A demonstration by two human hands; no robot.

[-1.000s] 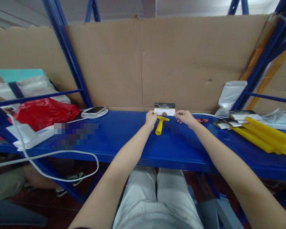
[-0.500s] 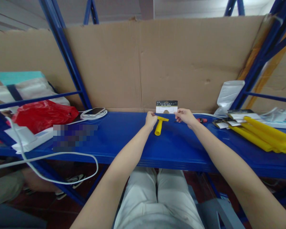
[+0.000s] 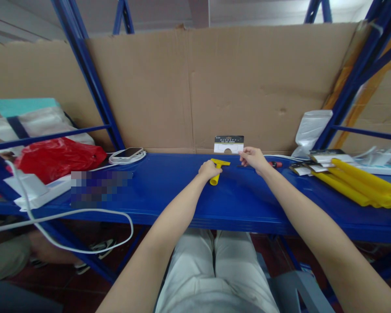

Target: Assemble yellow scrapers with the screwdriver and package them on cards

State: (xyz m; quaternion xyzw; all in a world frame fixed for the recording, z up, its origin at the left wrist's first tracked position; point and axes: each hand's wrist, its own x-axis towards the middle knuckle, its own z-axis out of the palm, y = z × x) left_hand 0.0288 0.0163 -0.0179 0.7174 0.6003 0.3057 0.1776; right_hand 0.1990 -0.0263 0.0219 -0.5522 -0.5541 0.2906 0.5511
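Observation:
My left hand (image 3: 209, 169) is closed round the neck of a yellow T-shaped tool (image 3: 214, 180), which has a flat wide head and a round hollow handle end. In my right hand (image 3: 251, 158) is the lower right corner of a black and white printed card (image 3: 228, 144), pinched between the fingers. The card stands upright in front of the cardboard, a little above the tool's head. Behind my right wrist lies a red and black tool (image 3: 275, 164), partly hidden.
Several yellow tools (image 3: 361, 184) with cards are piled on the blue shelf (image 3: 169, 195) at the right. A white pouch (image 3: 310, 132) stands behind them. To the left are a phone (image 3: 130, 152) on a coiled cable, a red bag (image 3: 61, 157) and a power strip (image 3: 48, 191).
My left hand has left the card's side, moved down and closed on the yellow tool. The card, held by my right hand alone, is slightly higher.

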